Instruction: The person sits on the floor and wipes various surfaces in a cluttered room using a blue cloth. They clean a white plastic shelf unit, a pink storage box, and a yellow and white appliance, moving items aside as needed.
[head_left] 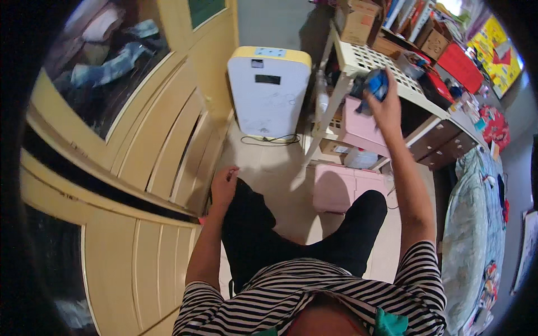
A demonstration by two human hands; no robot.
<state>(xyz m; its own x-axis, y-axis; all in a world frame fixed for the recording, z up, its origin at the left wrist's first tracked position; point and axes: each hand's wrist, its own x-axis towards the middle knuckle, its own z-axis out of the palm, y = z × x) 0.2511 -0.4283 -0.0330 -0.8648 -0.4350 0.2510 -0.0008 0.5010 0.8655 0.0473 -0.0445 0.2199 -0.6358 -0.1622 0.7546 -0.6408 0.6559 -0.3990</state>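
Observation:
My right hand [388, 109] is raised at the front edge of a cream shelf unit [346, 59] with a lattice top. Its fingers are closed round a crumpled blue cloth [376, 84], blue on top with dark grey parts lower down. Just beneath it is a pink box [361, 123] on the lower level. My left hand [224, 187] is low beside my left knee, near the yellow cupboard doors. Its fingers are curled together, and whatever may be in them is too small or hidden to make out.
A white panel-like appliance [269, 98] with a yellow rim leans at the wall, its black cable [269, 141] on the floor. Another pink box [347, 185] lies by my right knee. Cartons [358, 22] and books crowd the shelf. A bed [468, 224] stands right; yellow cupboard doors [174, 134] stand left.

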